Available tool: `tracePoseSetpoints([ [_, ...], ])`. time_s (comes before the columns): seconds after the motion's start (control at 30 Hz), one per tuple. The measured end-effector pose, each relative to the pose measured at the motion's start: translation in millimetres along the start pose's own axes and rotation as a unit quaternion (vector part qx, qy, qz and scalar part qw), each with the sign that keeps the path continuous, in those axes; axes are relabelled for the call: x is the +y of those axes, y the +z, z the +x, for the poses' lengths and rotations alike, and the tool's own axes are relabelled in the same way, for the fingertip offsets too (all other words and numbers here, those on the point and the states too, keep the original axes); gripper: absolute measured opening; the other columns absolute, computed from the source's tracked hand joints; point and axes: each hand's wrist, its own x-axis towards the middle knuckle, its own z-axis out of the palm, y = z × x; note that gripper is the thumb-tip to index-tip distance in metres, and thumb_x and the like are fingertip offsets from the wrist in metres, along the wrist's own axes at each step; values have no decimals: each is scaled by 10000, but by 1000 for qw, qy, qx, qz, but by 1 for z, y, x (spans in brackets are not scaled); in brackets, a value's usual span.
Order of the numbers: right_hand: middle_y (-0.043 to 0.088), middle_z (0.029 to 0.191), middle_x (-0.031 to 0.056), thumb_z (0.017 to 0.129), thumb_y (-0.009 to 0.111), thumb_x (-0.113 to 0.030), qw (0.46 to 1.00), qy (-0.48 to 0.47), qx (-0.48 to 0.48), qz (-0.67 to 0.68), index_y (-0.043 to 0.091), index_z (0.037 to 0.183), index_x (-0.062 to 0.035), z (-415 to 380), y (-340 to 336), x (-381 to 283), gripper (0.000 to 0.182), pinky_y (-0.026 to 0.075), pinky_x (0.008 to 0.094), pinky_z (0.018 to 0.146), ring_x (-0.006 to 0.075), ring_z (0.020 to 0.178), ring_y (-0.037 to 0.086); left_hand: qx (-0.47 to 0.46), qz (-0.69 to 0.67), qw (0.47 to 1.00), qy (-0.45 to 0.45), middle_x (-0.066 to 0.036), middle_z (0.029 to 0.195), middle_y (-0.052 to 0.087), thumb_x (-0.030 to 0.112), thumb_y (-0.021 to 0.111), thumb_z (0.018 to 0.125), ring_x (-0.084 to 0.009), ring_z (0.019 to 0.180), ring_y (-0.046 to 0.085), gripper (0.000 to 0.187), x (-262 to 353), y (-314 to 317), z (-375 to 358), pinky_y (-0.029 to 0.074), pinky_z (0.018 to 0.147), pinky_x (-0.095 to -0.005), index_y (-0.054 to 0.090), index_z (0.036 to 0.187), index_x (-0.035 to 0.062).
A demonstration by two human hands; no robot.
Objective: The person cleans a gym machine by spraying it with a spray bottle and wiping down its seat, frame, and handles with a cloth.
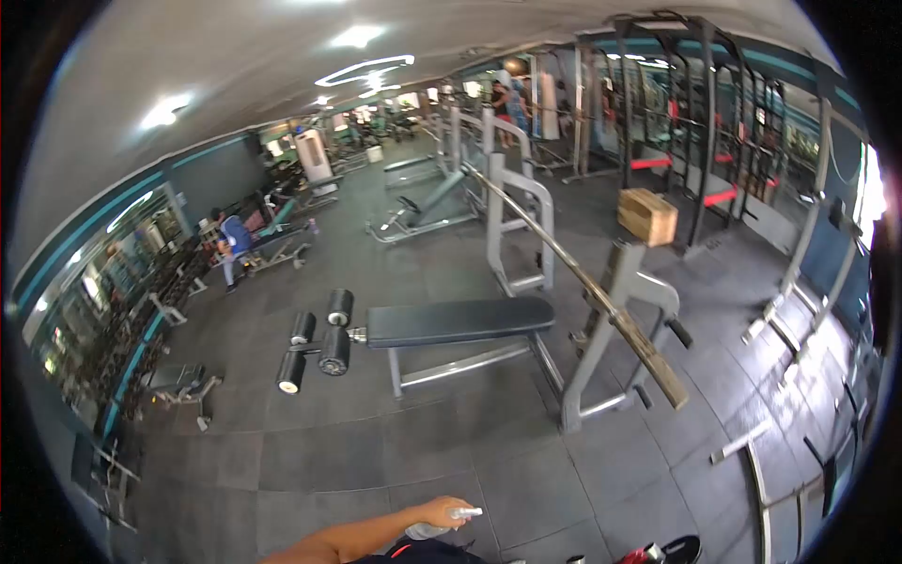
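Left hand (440, 511) fingers are curled round a spray bottle (429, 531), down low near dark clothes at the bottom of the view. Its nozzle (467, 512) is white and is pointed to the right. Smooth, black, shiny stuff is used to cover the long flat bench (460, 321) farther ahead, and four fat round rollers (335, 350) are fixed at its left end. It is held up by grey metal legs. A long, round, worn-looking metal bar (564, 254) is laid across thick grey posts (595, 352) at the bench's right end. Big dark square tiles are used for the floor (432, 461).

The way ahead is blocked by the bench and its posts. Behind them, a brown wooden box (646, 216) is set near a tall black rack (702, 141) with red parts. Far to the left, a person in blue (235, 235) is seen beside another bench. At the bottom right, something red and black (648, 553) is cut off, maybe a shoe. Whether the right hand is spread or closed cannot be told, as it is not shown.
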Motion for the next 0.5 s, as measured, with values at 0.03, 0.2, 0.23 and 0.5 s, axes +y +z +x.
tracePoseSetpoints([
  [0.03,559,1311,236,922,589,-217,1000,-15,-24,9,655,1209,-72,10,5,-3,328,391,450,1039,377,1166,536,9,18,1000,11,-69,1052,729,239,685,830,-228,987,695,431,2,3,-2,536,892,-378,644,1231,87],
  [0.2,600,1259,229,934,576,-256,989,-35,-124,71,643,1238,-66,19,7,17,364,414,435,1009,362,1122,568,14,63,997,44,-68,1037,725,208,663,794,-263,955,692,324,29,21,12,531,845,-404,692,1103,114],
  [0.23,608,1248,228,937,573,-263,986,-38,-133,92,641,1244,-64,18,9,23,372,418,432,1003,359,1113,574,5,72,996,45,-72,1049,722,209,661,796,-270,967,689,328,36,23,16,527,854,-407,691,1109,114],
  [0.5,674,1165,217,957,553,-326,949,-17,-163,271,622,1290,-54,-5,17,79,435,454,407,955,336,1042,624,-92,122,987,58,-123,1161,682,264,674,842,-308,1054,640,409,64,42,51,484,905,-428,656,1216,98],
])
